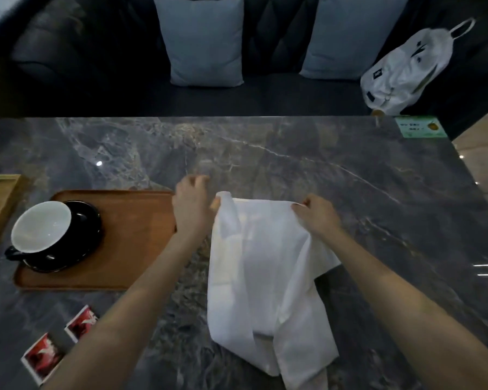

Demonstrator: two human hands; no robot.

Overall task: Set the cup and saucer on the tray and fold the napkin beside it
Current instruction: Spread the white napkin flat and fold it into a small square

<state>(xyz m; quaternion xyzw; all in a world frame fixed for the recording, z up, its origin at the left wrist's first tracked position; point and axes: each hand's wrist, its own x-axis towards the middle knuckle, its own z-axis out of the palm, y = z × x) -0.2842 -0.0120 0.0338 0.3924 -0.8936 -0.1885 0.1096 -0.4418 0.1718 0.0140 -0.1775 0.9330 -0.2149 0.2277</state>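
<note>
A black cup with a white inside (41, 226) rests on a black saucer (88, 220) at the left end of a brown wooden tray (141, 237). To the right of the tray, a white napkin (265, 282) hangs rumpled over the dark marble table (293, 164). My left hand (193, 206) pinches the napkin's upper left corner, just past the tray's right edge. The upper right corner is pinched by my right hand (314, 213). The top edge is stretched between both hands and lifted off the table; the lower part drapes toward me.
Two red-and-white packets (59, 344) lie at the near left. A light wooden box edge (0, 204) shows at far left. A green card (420, 127) sits at the table's far right corner. Behind the table, a dark sofa holds two grey cushions (203, 40) and a white bag (406, 68).
</note>
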